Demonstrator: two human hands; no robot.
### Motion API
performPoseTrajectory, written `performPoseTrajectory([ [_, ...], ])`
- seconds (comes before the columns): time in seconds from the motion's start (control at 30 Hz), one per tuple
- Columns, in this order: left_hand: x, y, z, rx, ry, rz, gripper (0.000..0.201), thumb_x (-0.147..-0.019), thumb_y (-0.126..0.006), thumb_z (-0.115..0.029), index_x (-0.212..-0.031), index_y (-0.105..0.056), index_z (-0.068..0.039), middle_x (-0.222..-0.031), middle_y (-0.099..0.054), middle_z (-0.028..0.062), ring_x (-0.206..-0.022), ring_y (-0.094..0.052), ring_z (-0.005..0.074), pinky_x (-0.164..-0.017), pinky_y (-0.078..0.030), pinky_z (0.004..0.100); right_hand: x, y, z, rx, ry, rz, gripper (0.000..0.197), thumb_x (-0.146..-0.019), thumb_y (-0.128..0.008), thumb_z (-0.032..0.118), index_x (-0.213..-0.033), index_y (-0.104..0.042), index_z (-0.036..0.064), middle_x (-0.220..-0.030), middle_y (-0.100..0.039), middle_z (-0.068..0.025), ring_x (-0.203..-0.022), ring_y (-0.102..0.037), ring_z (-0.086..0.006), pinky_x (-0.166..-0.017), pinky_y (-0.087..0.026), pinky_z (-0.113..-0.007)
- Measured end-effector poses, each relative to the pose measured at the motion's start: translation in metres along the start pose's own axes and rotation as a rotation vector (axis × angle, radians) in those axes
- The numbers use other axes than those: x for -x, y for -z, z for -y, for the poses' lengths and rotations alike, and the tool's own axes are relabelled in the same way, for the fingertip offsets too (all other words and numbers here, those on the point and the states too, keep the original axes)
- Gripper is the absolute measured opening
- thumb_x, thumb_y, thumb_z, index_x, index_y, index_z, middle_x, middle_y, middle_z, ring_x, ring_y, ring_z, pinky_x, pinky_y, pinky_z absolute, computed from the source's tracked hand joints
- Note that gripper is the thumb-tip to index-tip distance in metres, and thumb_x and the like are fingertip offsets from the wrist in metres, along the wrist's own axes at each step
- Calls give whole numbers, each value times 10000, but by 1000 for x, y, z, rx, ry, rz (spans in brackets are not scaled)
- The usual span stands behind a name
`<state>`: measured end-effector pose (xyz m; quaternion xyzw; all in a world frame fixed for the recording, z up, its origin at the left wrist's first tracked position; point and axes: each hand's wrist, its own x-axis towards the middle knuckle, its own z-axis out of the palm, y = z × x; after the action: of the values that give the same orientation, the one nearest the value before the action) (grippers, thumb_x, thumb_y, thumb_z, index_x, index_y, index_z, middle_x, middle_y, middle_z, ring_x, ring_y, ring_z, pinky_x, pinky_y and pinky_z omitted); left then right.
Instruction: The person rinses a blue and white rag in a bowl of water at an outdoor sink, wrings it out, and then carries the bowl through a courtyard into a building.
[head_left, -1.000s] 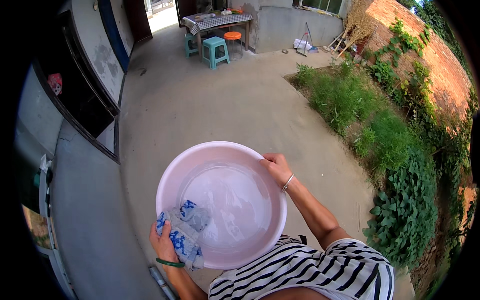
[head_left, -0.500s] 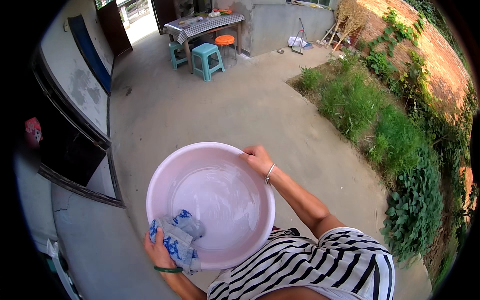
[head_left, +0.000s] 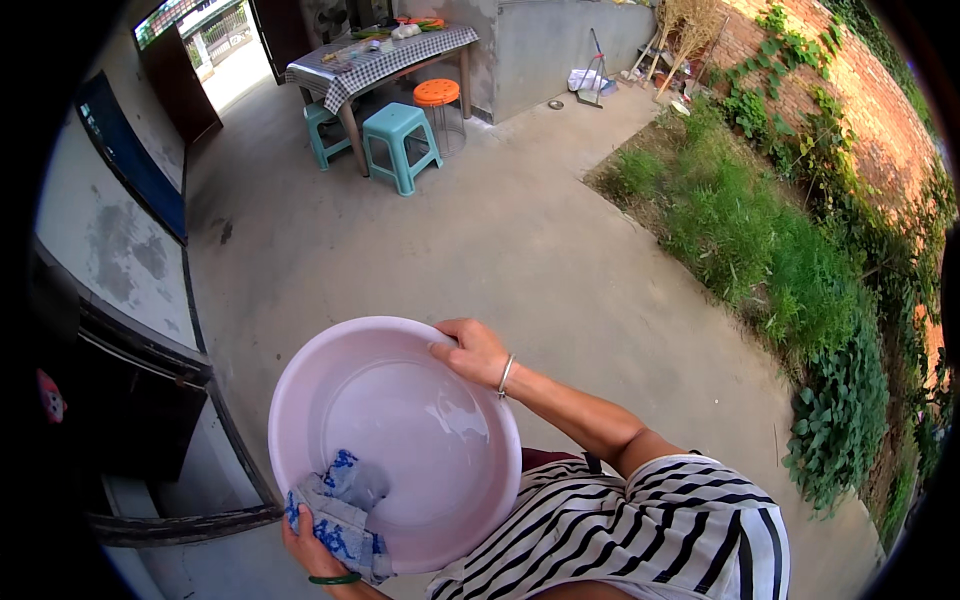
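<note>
A pale pink plastic basin point(head_left: 330, 370) is held in front of my body, with a little liquid showing at its bottom. My right hand point(head_left: 472, 352) grips its far right rim, thumb over the inside edge. At the near left rim my left hand point(head_left: 312, 548) is closed on a grey-and-blue patterned cloth point(head_left: 345, 520). Part of this cloth hangs over the rim and part lies inside the basin. Whether the left fingers also bear the rim beneath the cloth is hidden.
Ahead stands a table point(head_left: 385, 62) with a checked cloth and things on it. Beside it are a teal stool point(head_left: 400, 130) and an orange-topped stool point(head_left: 437, 93). A planted bed point(head_left: 740, 240) runs along the right, a doorway point(head_left: 130, 420) on the left. Brooms point(head_left: 685, 40) lean at the back.
The basin, both hands and the cloth have shifted a little left and down in view. The surroundings have shifted too, with the table and doorway further left. Both hands keep their grips.
</note>
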<state>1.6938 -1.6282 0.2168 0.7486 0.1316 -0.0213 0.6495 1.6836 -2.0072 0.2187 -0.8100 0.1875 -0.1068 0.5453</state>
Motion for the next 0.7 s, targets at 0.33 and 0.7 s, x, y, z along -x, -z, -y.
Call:
performPoseTrajectory([
  [0.33, -237, -83, -78, 88, 33, 45, 320, -844, -618, -168, -1065, -555, 54, -938, -609, 129, -781, -587, 197, -697, -483, 307, -247, -63, 33, -41, -32, -6, 335, -746, -570, 246, -945, -652, -11, -807, -648, -205, -730, -623, -313, -687, -478, -393],
  [0.7, -536, -148, -140, 43, -28, 107, 305, -845, -613, -146, -1053, -559, 70, -928, -604, 125, -785, -580, 197, -699, -487, 303, -499, -145, 74, 40, -56, -88, 362, -742, -559, 270, -936, -643, -24, -801, -632, -227, -745, -617, -334, -699, -473, -392],
])
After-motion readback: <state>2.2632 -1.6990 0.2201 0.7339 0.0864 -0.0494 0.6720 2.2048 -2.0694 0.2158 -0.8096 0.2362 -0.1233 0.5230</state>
